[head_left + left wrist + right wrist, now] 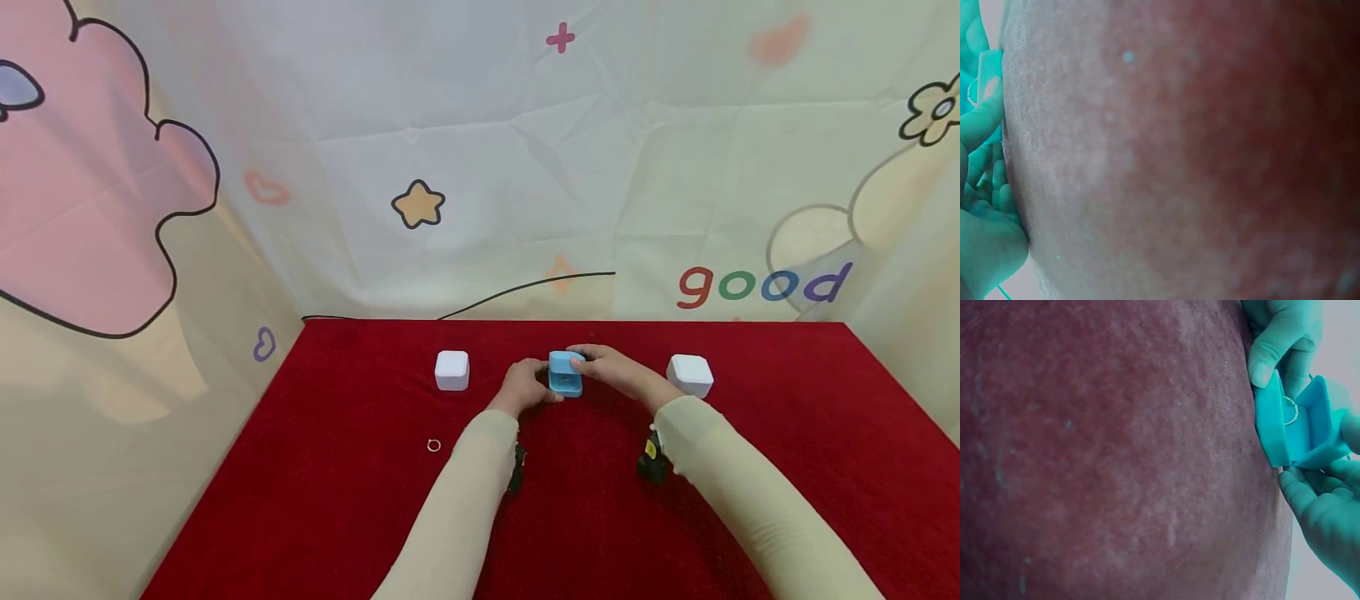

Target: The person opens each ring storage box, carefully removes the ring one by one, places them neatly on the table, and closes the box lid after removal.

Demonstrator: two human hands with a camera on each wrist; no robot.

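A light blue ring box (566, 388) stands on the red cloth with its lid partly raised. Inside it a thin ring (1295, 414) sits upright in the base, seen in the right wrist view. My left hand (522, 385) grips the base from the left, its thumb (984, 115) along the front side. From the right, my right hand (611, 367) holds the lid, thumb in front and fingers behind. A second ring (434, 446) lies loose on the cloth, left of my left forearm.
One white box (452, 371), closed, stands to the left of my hands. Another white box (690, 375) is on the right, just beyond my right wrist. The red cloth (337, 500) ends at a pale printed curtain (480, 167) behind.
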